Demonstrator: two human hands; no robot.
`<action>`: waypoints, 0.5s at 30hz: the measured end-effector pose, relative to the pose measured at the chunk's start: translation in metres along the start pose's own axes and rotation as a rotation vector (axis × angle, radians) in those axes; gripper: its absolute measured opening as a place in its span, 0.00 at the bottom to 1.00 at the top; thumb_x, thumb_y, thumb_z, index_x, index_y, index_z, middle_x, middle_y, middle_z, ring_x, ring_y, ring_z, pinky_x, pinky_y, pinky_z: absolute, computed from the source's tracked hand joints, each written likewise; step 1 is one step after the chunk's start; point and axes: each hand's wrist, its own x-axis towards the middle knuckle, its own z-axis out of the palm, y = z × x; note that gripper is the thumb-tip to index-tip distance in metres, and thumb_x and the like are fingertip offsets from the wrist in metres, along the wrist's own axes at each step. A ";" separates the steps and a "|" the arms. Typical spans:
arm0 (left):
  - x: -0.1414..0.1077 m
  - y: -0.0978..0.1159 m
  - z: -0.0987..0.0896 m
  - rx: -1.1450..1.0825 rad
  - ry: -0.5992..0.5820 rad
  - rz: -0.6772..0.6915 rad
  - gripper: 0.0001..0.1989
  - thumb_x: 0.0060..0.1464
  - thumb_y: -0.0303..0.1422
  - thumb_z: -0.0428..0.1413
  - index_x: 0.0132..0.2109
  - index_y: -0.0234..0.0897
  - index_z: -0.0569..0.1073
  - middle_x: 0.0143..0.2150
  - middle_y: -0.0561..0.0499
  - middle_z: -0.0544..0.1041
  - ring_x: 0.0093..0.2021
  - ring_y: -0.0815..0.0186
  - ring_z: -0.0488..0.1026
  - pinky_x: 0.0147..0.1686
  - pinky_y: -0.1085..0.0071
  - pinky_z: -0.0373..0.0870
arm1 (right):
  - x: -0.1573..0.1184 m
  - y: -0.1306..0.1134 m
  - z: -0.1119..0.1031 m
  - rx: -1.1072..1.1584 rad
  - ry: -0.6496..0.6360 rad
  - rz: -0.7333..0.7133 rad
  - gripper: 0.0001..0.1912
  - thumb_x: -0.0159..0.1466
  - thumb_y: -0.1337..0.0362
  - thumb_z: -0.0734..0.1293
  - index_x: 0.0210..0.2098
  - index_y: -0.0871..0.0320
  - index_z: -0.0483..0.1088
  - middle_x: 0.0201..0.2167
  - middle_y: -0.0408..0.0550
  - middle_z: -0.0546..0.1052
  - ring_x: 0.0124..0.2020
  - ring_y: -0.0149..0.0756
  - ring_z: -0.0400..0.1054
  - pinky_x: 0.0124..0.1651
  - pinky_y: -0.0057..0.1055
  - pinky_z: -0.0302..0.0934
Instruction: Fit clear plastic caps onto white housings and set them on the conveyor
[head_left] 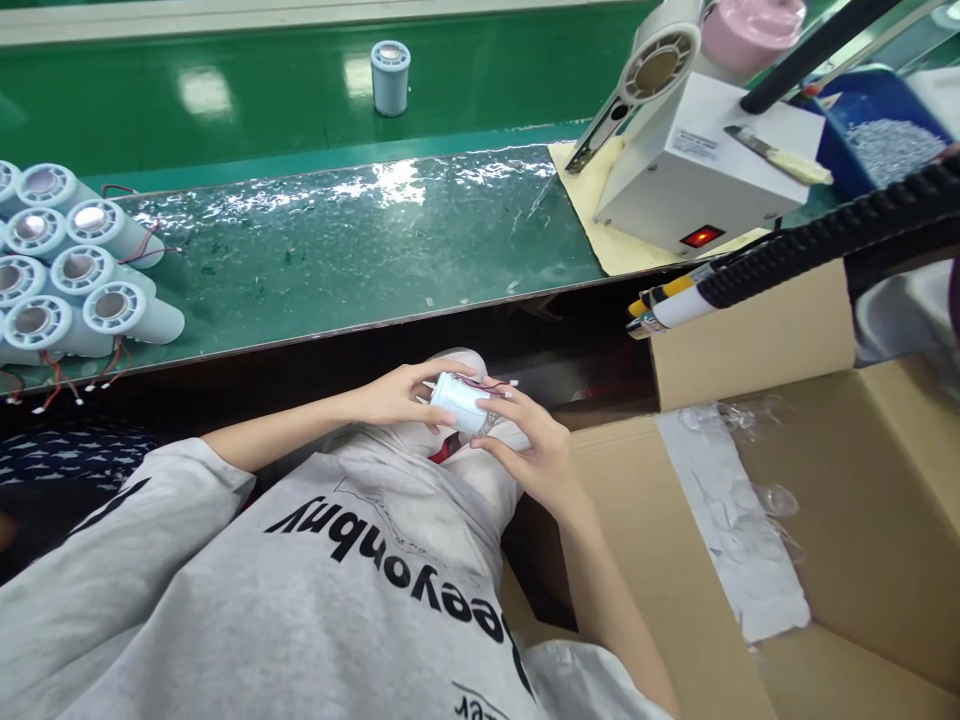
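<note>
Above my lap, I hold a light blue cylindrical housing [459, 402] between both hands, lying roughly on its side. My left hand [399, 395] grips one end of it, thumb below and fingers above. At the other end the fingers and thumb of my right hand [534, 440] close around it. Thin dark red wires with a small white plug [513, 383] run along its top near my right fingers. At the left of the bench, several similar light blue housings [124, 312] lie stacked, their round ends facing me and their wires hanging out.
One more housing [391, 80] stands upright on the green surface beyond the bench [360, 250]. To the right are a white box with a lit red switch [702, 237], a handheld fan [652, 65], a blue bin [855, 95], a hanging black coiled cable [825, 235] and an open cardboard box [637, 540].
</note>
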 end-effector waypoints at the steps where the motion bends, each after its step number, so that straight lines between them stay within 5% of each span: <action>1: -0.001 0.001 -0.001 0.015 -0.020 0.004 0.35 0.50 0.37 0.68 0.64 0.42 0.70 0.61 0.40 0.73 0.47 0.61 0.77 0.43 0.66 0.74 | -0.001 -0.001 0.000 0.008 0.000 -0.015 0.15 0.63 0.58 0.75 0.49 0.50 0.77 0.56 0.51 0.78 0.61 0.51 0.71 0.65 0.52 0.66; 9: -0.009 0.017 -0.002 0.180 -0.088 0.158 0.35 0.49 0.34 0.69 0.64 0.46 0.72 0.66 0.43 0.71 0.63 0.54 0.70 0.59 0.60 0.70 | -0.006 -0.010 -0.004 0.284 -0.044 0.181 0.24 0.59 0.53 0.77 0.52 0.51 0.73 0.54 0.52 0.77 0.56 0.48 0.74 0.56 0.46 0.75; 15: -0.011 0.018 0.000 0.251 -0.100 0.193 0.35 0.50 0.36 0.69 0.65 0.46 0.71 0.67 0.42 0.71 0.66 0.51 0.68 0.61 0.57 0.70 | -0.007 -0.014 -0.006 0.409 -0.057 0.305 0.26 0.58 0.49 0.78 0.51 0.51 0.71 0.50 0.51 0.77 0.49 0.44 0.76 0.49 0.41 0.76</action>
